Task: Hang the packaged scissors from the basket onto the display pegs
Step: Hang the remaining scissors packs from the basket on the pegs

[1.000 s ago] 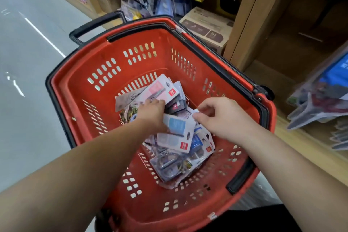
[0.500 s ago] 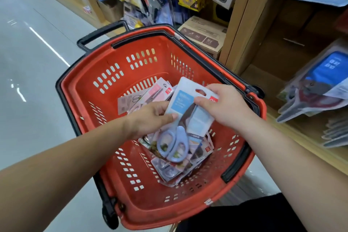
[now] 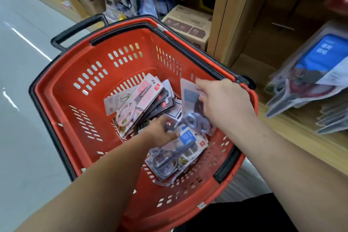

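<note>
A red plastic basket (image 3: pixel 62 103) with black rim and handles stands on the floor and holds several packaged scissors. My right hand (image 3: pixel 224 103) grips a pack of blue-handled scissors (image 3: pixel 192 111), lifted above the pile near the basket's right wall. My left hand (image 3: pixel 160 130) reaches down into the pile, its fingers curled on a pack there; which one is blurred. A pink-handled scissors pack (image 3: pixel 133 101) lies on top at the left. Another blue-handled pack (image 3: pixel 173 154) lies at the front.
A wooden shelf unit (image 3: pixel 226 24) stands to the right of the basket. More scissors packs (image 3: pixel 310 73) hang or lie on the shelf at right. A cardboard box (image 3: pixel 188 24) sits behind the basket. Grey floor (image 3: pixel 22 100) lies to the left.
My right hand has carried the blue-handled pack to the right. My left hand let go of it and dropped back into the pile.
</note>
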`<state>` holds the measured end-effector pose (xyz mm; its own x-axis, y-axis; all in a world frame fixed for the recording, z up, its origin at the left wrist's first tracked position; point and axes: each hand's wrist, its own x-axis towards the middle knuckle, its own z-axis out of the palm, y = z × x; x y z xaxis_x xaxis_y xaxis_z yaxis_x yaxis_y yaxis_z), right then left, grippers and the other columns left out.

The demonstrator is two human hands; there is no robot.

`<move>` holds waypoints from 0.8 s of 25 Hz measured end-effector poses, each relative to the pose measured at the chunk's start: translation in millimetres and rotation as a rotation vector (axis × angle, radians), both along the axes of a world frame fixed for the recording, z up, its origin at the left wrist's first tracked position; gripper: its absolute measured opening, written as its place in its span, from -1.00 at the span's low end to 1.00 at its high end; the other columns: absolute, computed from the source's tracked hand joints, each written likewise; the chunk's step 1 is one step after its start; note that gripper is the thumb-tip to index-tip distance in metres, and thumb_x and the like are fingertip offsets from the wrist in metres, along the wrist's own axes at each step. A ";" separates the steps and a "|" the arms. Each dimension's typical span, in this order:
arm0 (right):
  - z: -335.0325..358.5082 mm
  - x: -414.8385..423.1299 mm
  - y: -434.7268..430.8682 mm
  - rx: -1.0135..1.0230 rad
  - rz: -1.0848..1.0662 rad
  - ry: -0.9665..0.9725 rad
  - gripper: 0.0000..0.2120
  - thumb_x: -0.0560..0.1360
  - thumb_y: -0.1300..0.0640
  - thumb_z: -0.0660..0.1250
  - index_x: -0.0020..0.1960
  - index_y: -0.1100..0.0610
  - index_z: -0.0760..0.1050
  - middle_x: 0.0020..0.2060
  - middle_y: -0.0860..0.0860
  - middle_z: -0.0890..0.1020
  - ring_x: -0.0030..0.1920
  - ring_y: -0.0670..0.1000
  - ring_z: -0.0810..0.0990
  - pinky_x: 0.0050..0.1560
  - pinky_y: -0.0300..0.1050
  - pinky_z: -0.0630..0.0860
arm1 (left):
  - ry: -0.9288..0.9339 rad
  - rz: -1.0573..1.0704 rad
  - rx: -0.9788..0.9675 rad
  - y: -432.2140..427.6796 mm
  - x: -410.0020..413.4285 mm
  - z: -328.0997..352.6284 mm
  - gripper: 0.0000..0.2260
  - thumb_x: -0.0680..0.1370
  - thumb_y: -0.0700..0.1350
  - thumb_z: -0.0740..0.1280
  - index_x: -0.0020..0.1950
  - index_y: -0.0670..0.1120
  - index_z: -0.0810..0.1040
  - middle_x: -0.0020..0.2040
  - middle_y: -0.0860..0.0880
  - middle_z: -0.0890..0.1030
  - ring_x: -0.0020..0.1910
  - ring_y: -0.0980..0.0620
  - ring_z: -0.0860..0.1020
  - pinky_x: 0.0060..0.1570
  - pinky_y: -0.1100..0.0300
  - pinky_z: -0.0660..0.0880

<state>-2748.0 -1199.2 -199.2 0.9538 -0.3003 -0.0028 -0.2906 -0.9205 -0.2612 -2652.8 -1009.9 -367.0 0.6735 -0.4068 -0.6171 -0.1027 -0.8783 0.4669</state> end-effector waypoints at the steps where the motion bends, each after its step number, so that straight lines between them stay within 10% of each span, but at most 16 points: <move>1: -0.6 0.6 -0.1 -0.001 -0.016 -0.033 -0.73 0.66 0.17 0.31 0.32 -0.04 0.52 0.01 0.07 0.67 -0.07 0.20 0.61 -0.12 0.00 0.53 | -0.029 0.054 0.017 -0.2 1.6 -1.0 -0.40 0.47 0.21 0.54 0.41 0.04 0.43 0.27 -0.07 0.59 0.15 -0.05 0.63 0.26 0.00 0.58; 5: 1.0 3.5 0.3 0.006 -0.053 -0.097 -0.79 0.67 0.07 0.26 0.27 -0.03 0.56 -0.23 -0.01 0.49 -0.22 0.13 0.42 -0.37 -0.20 0.16 | 0.015 0.338 0.003 -9.1 11.4 2.6 -0.41 0.49 0.06 0.60 0.38 -0.09 0.41 0.23 -0.03 0.57 0.14 -0.02 0.57 0.12 0.15 0.51; 9: -2.6 7.1 -0.9 -0.007 -0.035 -0.061 -0.72 0.67 0.06 0.33 0.37 -0.09 0.53 0.03 -0.01 0.69 -0.14 0.09 0.53 -0.16 -0.14 0.41 | 0.087 0.260 -0.053 -10.9 4.3 -5.6 -0.32 0.42 0.14 0.63 0.38 -0.07 0.42 0.15 0.00 0.64 0.13 -0.03 0.64 0.25 0.02 0.58; 14: -5.2 8.6 -3.2 0.011 -0.077 -0.064 -0.82 0.66 0.00 0.33 0.24 -0.09 0.59 -0.05 -0.05 0.72 -0.07 0.10 0.65 -0.20 -0.10 0.49 | -0.276 0.246 -0.109 -16.8 17.7 18.1 -0.68 0.65 0.19 0.31 0.05 -0.05 0.62 -0.04 -0.06 0.71 0.01 -0.15 0.67 0.00 0.05 0.58; 20: -4.4 14.1 7.0 0.047 -0.061 -0.007 -0.85 0.65 -0.01 0.34 0.21 -0.08 0.56 -0.05 -0.01 0.70 -0.04 0.16 0.65 -0.16 -0.05 0.53 | -0.559 0.386 -0.087 11.1 69.1 42.7 -0.84 0.67 -0.01 0.25 0.20 -0.04 0.49 0.12 -0.10 0.59 0.12 -0.20 0.59 0.05 0.01 0.48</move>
